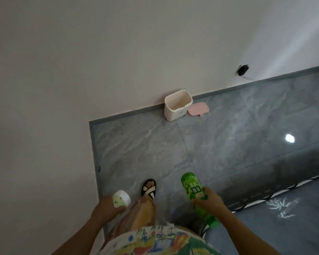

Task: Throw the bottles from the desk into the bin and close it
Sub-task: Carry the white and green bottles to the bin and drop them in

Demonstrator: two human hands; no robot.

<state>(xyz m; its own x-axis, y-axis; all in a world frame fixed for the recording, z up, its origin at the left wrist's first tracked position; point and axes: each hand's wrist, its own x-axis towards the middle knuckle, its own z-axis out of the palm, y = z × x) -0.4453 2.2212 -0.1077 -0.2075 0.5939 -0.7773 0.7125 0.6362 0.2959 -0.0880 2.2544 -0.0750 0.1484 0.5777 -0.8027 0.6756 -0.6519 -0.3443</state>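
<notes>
Left hand (107,207): at 7 o'clock, wrapped around a small white bottle (121,198).
Right hand (211,200): at 5 o'clock, gripping a green bottle (192,188) by the middle, cap end toward the person.
Bin (177,105): at 12 o'clock, open, against the wall.
Lid (198,109): pink, flat on the floor (228,137), just at the bin's 3 o'clock.
Foot (148,188): sandalled, between the hands.

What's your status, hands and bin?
Left hand holds small white bottle; right hand holds green bottle. Bin open by wall, pink lid on floor beside it. Path clear.
</notes>
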